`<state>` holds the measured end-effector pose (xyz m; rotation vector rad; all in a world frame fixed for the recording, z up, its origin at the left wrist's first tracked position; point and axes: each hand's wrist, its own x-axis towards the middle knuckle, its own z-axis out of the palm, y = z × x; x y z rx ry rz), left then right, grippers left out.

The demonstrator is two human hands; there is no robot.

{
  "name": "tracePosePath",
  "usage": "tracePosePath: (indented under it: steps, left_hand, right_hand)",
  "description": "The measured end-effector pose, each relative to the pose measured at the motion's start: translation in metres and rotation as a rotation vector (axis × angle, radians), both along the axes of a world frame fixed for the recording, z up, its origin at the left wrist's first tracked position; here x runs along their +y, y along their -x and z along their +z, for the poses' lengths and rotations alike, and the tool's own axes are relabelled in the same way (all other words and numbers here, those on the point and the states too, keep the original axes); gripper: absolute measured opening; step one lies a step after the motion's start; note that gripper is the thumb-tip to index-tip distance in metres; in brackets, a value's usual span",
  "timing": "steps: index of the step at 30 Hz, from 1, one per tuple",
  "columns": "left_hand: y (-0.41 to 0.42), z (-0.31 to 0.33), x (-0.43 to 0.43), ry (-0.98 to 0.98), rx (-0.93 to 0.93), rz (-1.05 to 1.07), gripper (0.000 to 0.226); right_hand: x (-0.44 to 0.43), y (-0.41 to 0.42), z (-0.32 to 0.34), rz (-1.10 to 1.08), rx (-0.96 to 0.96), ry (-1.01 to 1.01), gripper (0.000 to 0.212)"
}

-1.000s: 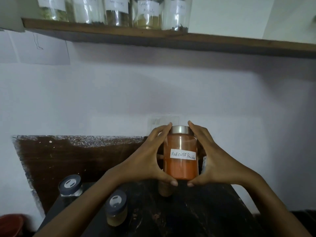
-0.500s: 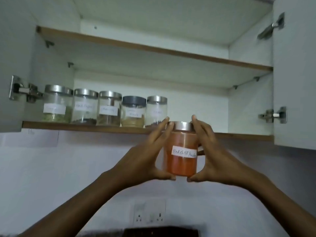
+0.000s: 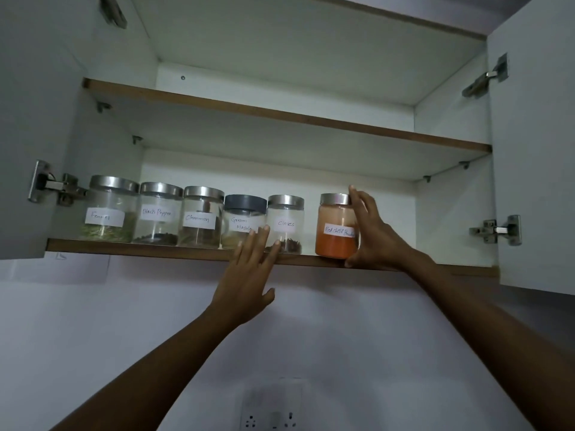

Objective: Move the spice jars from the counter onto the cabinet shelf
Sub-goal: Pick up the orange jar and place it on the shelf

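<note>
Six spice jars stand on the lower cabinet shelf: five in a tight row, and the red chilli powder jar just right of them. The right hand grips that jar's side, while the left hand is flat, fingers straight, over the shelf edge.
</note>
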<state>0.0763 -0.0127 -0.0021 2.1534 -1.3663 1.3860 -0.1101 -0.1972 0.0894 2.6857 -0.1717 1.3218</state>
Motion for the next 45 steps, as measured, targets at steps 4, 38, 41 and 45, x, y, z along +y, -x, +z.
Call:
tracePosePath:
  steps: [4, 38, 41, 45]
  left_hand:
    - [-0.007, -0.007, 0.002, -0.044, -0.038, -0.002, 0.093]
    - [0.010, -0.022, 0.023, 0.017, 0.244, -0.419, 0.072]
    - [0.018, -0.043, 0.044, 0.103, 0.260, -0.507, 0.049]
    - [0.026, -0.073, 0.076, 0.181, 0.411, -0.509, 0.027]
  right_hand:
    - [-0.016, -0.017, 0.005, 0.013, 0.049, -0.065, 0.145]
    - [0.042, -0.054, -0.053, -0.039, -0.465, -0.266, 0.075]
    - [0.071, -0.050, -0.091, 0.106, -0.532, -0.265, 0.038]
    - [0.111, -0.046, -0.146, 0.258, -0.495, -0.354, 0.008]
